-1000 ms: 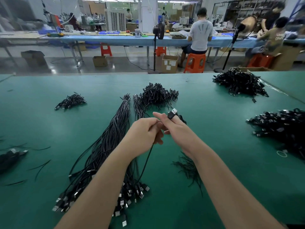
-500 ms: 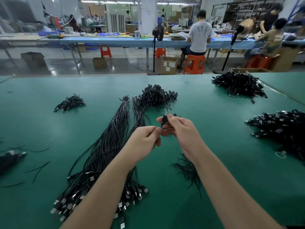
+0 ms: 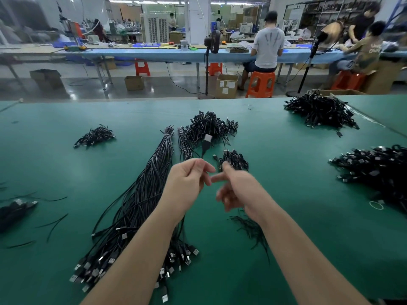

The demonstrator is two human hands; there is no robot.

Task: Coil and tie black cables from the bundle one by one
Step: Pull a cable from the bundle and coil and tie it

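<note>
A long bundle of straight black USB cables (image 3: 143, 194) lies on the green table (image 3: 297, 238), its plugs toward me, running under my left forearm. My left hand (image 3: 189, 181) hovers above it with curled fingers, thumb and fingertips pinched. A thin black cable with a USB plug (image 3: 207, 139) stands straight up from those fingers. My right hand (image 3: 233, 190) is blurred, fingers spread, holding nothing. Just beyond its fingertips a small coiled cable (image 3: 234, 160) is free of both hands.
Heaps of coiled cables sit behind the bundle (image 3: 209, 126), at far left (image 3: 94, 136), far right (image 3: 321, 111), the right edge (image 3: 378, 168) and the left edge (image 3: 13, 210). Black twist ties (image 3: 251, 230) lie under my right forearm. People work at benches beyond the table.
Both hands held the small coil together half a second ago. My right hand has let go and swung back, and the coil is out in front of it.
</note>
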